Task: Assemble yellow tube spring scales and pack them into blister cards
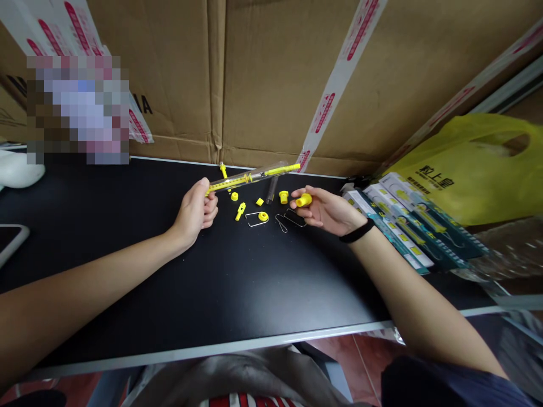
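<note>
My left hand (197, 207) is closed around the lower end of a clear spring-scale tube (250, 177) with a yellow rod inside. The tube slants up to the right above the table, and the rod's tip sticks out at the far end. In the fingers of my right hand (326, 210) is a yellow cap (304, 200), apart from the tube. Near the hands lie a yellow flanged cap (284, 197), a yellow ring (263, 216), a yellow clip-like piece (240, 211), a bent wire hook (281, 224) and a second clear tube (271, 191).
Several printed boxes (407, 220) lie at the right with a yellow plastic bag (475, 169) behind them. A large cardboard box (271, 79) stands along the table's back edge. A phone (12, 242) lies at the left edge. The black tabletop (237, 288) has a pale front edge.
</note>
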{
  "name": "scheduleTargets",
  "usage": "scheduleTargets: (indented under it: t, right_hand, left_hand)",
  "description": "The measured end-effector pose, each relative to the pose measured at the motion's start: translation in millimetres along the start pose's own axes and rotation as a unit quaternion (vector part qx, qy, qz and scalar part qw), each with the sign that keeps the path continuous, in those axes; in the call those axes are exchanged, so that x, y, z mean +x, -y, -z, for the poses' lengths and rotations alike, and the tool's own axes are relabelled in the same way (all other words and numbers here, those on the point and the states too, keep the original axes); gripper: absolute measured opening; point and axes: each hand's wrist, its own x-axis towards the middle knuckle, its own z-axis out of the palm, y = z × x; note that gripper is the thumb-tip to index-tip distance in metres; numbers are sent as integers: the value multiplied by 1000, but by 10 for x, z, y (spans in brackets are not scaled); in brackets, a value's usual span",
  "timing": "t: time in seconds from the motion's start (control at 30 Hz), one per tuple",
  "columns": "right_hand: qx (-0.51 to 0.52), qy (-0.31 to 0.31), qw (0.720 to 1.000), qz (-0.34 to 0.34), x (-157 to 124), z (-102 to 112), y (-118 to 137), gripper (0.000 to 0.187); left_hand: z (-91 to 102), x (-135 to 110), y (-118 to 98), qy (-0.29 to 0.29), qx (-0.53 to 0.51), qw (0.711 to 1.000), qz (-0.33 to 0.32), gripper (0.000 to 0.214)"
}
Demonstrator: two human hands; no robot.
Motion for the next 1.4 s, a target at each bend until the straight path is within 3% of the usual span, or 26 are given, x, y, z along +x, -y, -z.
scheduleTargets:
  t: [0.2, 0.3, 0.33, 0.4, 0.47, 0.5, 0.63, 0.83, 0.93, 1.0, 1.17, 1.23, 1.4]
  right_hand:
    - [-62, -26, 997, 33, 25, 94, -2, 19]
    - [-159, -90, 979, 86, 87, 181, -65, 14]
    - [-230, -129, 956, 125, 112, 197, -99, 11]
    - [-405, -191, 869, 212, 155, 201, -176, 5]
    - [-543, -191, 779, 247, 179, 171, -243, 5]
    - [-588, -180, 751, 242, 184, 149, -266, 7]
    - [-648, -186, 710, 202, 185, 76, -285, 17]
    - [-664, -182, 683, 243, 281, 118, -319, 40]
    - [-657, -164, 688, 259, 359, 163, -360, 35]
    - [-626, -162, 715, 265, 397, 187, -366, 28]
    - [-468, -119, 846, 227, 395, 227, -318, 40]
    - [-424, -104, 875, 206, 370, 239, -299, 48]
    - [-424, -78, 876, 216, 316, 269, -268, 52]
  left_hand:
    - [-7, -2, -8, -3, -1, 1000, 4, 32]
    - [-7, -3, -5, -1, -1, 1000, 2, 32]
    - [-6, -3, -4, 0, 0, 1000, 2, 32]
    - [-5, -4, -2, -1, 2, 1000, 4, 33]
    - [-2, -4, 2, -1, 4, 1000, 3, 33]
    - [0, -3, 4, 0, 4, 1000, 2, 33]
    - [10, 2, 21, 5, 3, 1000, -6, 33]
    - [4, 3, 23, 4, 9, 1000, -5, 32]
    - [0, 2, 17, 5, 15, 1000, -5, 33]
    - [2, 2, 18, 6, 17, 1000, -8, 33]
    - [8, 3, 25, 11, 14, 1000, -11, 32]
    - [5, 2, 25, 11, 12, 1000, -10, 32]
    - [-5, -2, 24, 6, 12, 1000, -10, 32]
